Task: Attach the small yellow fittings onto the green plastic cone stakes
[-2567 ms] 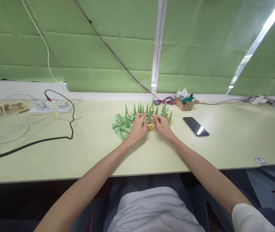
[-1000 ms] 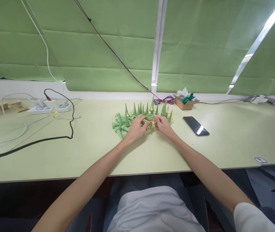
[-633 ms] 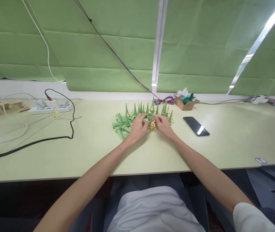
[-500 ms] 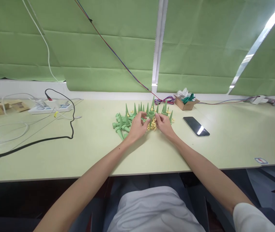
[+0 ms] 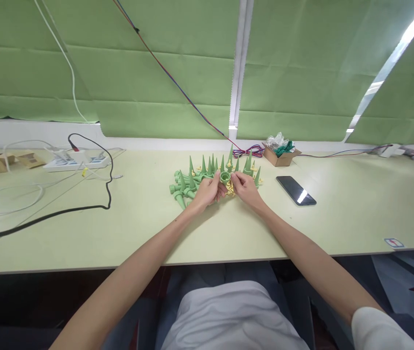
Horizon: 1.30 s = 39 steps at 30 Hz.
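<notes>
My left hand (image 5: pixel 209 190) is closed around a green plastic watering spike (image 5: pixel 225 178), a hollow cone whose round open top faces up toward me. My right hand (image 5: pixel 245 188) is pinched at the right side of that rim; whatever its fingertips hold is too small and hidden to name. Under and between the hands lies a heap of small yellow plastic parts (image 5: pixel 231 188), partly covered. More green spikes (image 5: pixel 180 199) lie in a pile left of my left hand. Behind both hands several spikes (image 5: pixel 203 165) stand point up, some with yellow pieces at their bases.
A black phone (image 5: pixel 296 190) lies to the right. At the back are a small cardboard box (image 5: pixel 282 156) with plastic and green stuff inside and a coiled red-blue wire (image 5: pixel 250 151). A white power strip (image 5: pixel 76 163) and a black cable (image 5: pixel 109 194) occupy the left side.
The held spike has tipped so its open top faces me more, and it sits slightly lower and left. My left fingers have wrapped around it; my right fingertips have moved left to its rim.
</notes>
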{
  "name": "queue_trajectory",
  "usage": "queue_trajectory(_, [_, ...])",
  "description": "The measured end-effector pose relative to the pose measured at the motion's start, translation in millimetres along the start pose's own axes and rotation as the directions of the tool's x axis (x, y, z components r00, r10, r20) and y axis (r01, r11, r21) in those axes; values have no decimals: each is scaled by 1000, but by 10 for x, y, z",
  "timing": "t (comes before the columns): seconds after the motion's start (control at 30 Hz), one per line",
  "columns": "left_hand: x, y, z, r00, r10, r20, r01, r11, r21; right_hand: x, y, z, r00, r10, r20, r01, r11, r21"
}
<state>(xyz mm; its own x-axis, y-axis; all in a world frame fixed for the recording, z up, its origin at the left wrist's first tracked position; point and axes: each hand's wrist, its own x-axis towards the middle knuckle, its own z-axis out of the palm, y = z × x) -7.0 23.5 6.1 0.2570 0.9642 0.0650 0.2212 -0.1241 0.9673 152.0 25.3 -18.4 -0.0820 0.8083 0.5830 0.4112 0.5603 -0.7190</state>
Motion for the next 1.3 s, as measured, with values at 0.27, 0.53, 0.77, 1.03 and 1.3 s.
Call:
queue_trajectory(0.27, [-9, -32, -18, 997, 33, 73, -29, 998, -53, 13, 1, -20, 1000, 19, 24, -19, 1000, 23])
queue_trajectory(0.53, [-24, -41, -18, 990, 118, 82, -119, 993, 0, 31, 73, -16, 999, 35, 28, -37, 998, 42])
queue_trajectory(0.77, [-68, -20, -48, 978, 180, 106, -195, 969, 154, 39, 80, -28, 998, 44, 38, -45, 998, 39])
queue_trajectory(1.03, [-78, -13, -55, 955, 277, 108, -295, 931, 215, 44, 120, -23, 999, 36, 38, -38, 998, 42])
queue_trajectory(1.3, [-8, -108, -24, 892, 451, 30, -434, 835, 338, 52, 125, -30, 998, 50, 44, -51, 998, 33])
